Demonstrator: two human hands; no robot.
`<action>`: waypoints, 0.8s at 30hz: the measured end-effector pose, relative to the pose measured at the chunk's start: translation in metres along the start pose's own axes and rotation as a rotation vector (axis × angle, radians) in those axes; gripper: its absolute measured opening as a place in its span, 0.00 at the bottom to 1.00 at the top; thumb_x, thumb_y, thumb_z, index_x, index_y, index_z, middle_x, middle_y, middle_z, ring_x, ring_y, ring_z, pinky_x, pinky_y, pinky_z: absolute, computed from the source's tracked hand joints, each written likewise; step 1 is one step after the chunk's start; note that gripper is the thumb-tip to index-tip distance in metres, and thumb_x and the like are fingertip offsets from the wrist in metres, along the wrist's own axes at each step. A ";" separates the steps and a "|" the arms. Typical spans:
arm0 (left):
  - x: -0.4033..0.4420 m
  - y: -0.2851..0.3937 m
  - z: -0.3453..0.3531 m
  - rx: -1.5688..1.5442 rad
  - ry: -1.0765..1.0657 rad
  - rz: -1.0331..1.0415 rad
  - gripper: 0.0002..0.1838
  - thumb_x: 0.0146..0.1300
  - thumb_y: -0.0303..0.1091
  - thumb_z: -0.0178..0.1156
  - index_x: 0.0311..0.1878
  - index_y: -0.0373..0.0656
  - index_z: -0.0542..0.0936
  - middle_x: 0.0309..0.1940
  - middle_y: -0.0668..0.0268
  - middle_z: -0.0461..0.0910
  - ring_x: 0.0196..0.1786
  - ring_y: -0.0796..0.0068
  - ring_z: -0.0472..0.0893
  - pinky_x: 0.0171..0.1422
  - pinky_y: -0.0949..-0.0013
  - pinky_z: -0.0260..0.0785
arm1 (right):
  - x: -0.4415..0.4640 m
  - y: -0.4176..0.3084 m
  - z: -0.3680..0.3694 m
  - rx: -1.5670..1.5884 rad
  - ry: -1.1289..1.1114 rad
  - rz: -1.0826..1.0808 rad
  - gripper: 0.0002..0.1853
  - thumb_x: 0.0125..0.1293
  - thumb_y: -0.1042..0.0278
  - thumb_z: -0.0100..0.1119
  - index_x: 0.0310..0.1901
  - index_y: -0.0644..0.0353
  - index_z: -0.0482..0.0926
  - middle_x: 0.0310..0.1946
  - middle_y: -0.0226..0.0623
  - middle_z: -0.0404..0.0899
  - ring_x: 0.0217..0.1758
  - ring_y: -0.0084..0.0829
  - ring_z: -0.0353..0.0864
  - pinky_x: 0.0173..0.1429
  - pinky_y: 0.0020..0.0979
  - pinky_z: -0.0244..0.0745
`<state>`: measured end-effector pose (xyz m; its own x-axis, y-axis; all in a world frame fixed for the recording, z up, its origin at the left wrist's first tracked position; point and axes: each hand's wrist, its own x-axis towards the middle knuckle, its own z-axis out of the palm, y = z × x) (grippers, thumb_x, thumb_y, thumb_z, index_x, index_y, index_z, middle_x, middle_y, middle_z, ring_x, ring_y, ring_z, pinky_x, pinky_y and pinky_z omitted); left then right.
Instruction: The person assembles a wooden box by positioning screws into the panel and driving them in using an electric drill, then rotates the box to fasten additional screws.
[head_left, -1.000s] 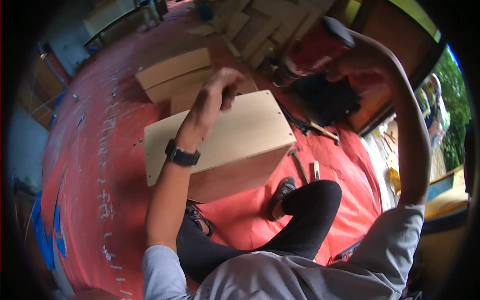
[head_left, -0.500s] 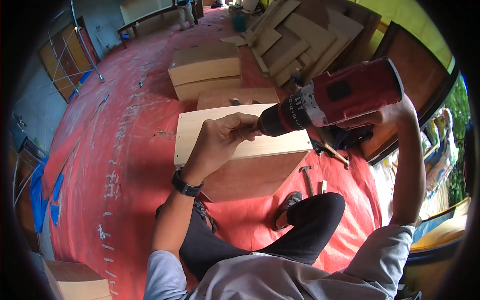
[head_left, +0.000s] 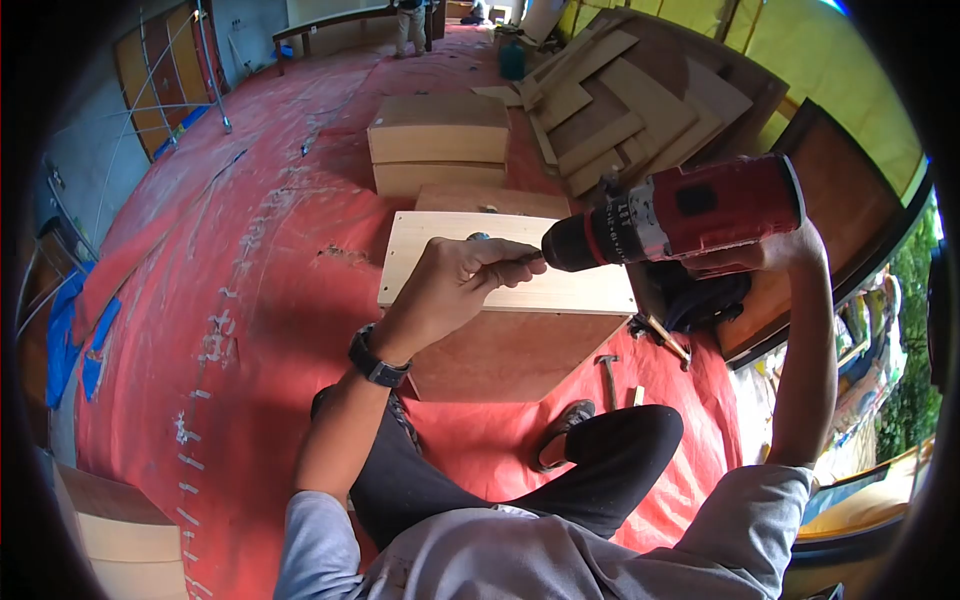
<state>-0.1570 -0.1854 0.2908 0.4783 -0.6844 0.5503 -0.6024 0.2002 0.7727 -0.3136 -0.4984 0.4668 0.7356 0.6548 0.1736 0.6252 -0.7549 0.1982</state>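
Observation:
A red and black cordless drill [head_left: 700,212] is held level by my right hand [head_left: 765,255], its chuck pointing left. My left hand [head_left: 470,280], with a black watch on the wrist, pinches something small at the chuck's tip; the fingers mostly hide it, so I cannot make out what it is. Beneath both hands stands a wooden box [head_left: 520,352] with a pale top panel [head_left: 580,290] that has small dark holes or screws near its corners.
Behind the box are more wooden boxes [head_left: 440,140] and leaning boards [head_left: 640,110]. A hammer [head_left: 608,380] lies by my foot, another tool [head_left: 668,340] near a dark bag [head_left: 705,300]. One box [head_left: 130,540] stands lower left. A person [head_left: 411,28] stands far back.
The drill has come down from the upper right and turned level over the box. My left hand has met its chuck, fingers pinched. The view has tilted up and shifted.

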 end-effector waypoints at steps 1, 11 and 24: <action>-0.002 0.000 -0.001 0.005 0.004 -0.009 0.14 0.71 0.15 0.58 0.56 0.34 0.85 0.44 0.61 0.89 0.44 0.75 0.87 0.54 0.71 0.82 | 0.001 0.000 0.000 -0.026 0.000 -0.020 0.30 0.45 0.63 0.84 0.55 0.44 0.88 0.55 0.32 0.86 0.57 0.36 0.86 0.63 0.36 0.79; -0.010 -0.017 -0.016 0.160 0.065 0.095 0.10 0.65 0.27 0.70 0.48 0.38 0.89 0.37 0.59 0.89 0.38 0.68 0.85 0.46 0.64 0.77 | 0.035 -0.016 0.009 -0.036 0.047 0.253 0.36 0.40 0.59 0.89 0.55 0.52 0.85 0.51 0.38 0.86 0.55 0.42 0.85 0.61 0.38 0.79; -0.012 -0.094 -0.098 0.073 0.216 -0.091 0.10 0.68 0.27 0.67 0.50 0.39 0.89 0.40 0.64 0.91 0.41 0.83 0.85 0.48 0.72 0.77 | 0.245 -0.014 0.020 0.127 -0.433 0.678 0.18 0.51 0.65 0.81 0.46 0.49 0.89 0.22 0.26 0.82 0.20 0.21 0.74 0.30 0.30 0.68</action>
<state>-0.0437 -0.1277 0.2430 0.6532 -0.5303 0.5406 -0.5916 0.0883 0.8014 -0.1369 -0.3286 0.4877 0.9843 0.0009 -0.1766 0.0132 -0.9975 0.0688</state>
